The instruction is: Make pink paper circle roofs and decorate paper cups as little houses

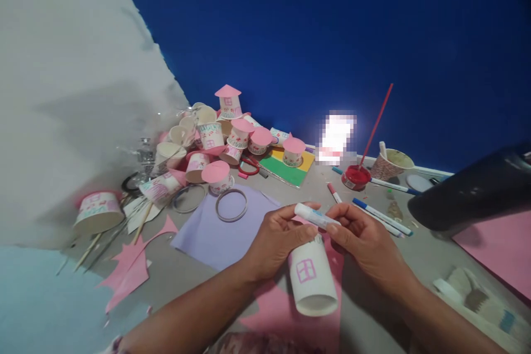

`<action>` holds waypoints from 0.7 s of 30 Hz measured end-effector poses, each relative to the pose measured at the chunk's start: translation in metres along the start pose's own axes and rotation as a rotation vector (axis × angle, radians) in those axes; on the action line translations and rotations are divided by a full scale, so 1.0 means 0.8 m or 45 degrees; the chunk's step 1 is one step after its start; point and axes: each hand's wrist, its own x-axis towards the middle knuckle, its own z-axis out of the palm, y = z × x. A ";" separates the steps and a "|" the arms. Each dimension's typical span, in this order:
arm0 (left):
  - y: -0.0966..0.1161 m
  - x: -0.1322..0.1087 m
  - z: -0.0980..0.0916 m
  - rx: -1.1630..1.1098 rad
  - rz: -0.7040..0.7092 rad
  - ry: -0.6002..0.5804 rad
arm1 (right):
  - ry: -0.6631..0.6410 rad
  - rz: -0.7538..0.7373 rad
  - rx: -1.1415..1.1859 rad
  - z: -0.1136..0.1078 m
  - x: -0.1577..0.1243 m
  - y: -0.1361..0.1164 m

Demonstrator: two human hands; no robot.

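A small glue stick (317, 217) with a white cap and a clear body lies across my two hands. My right hand (359, 232) pinches its body between thumb and fingers. My left hand (280, 238) is closed at the capped end, with its thumb over the far end of a white paper cup (311, 282). The cup is tilted, its round mouth towards me, and a pink window is drawn on its side. My lower left fingers are hidden behind the cup. Under it lies pink paper (274, 315) with a jagged edge.
Decorated paper cups with pink roofs (215, 135) crowd the back left. Bangles (231, 206) rest on lilac paper (199, 238). Markers (381, 215), a red pot (355, 178) holding a stick, and a dark cylinder (468, 193) stand or lie to the right.
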 end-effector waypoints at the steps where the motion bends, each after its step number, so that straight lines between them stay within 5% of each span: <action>1: -0.002 0.001 0.000 -0.011 0.011 0.012 | -0.019 0.008 -0.037 0.001 -0.001 0.001; 9: 0.002 -0.002 0.001 0.035 0.067 0.101 | -0.010 0.017 -0.317 -0.007 -0.003 0.001; 21: 0.004 -0.005 0.001 0.071 0.057 0.094 | -0.016 0.002 -0.360 -0.007 -0.003 -0.001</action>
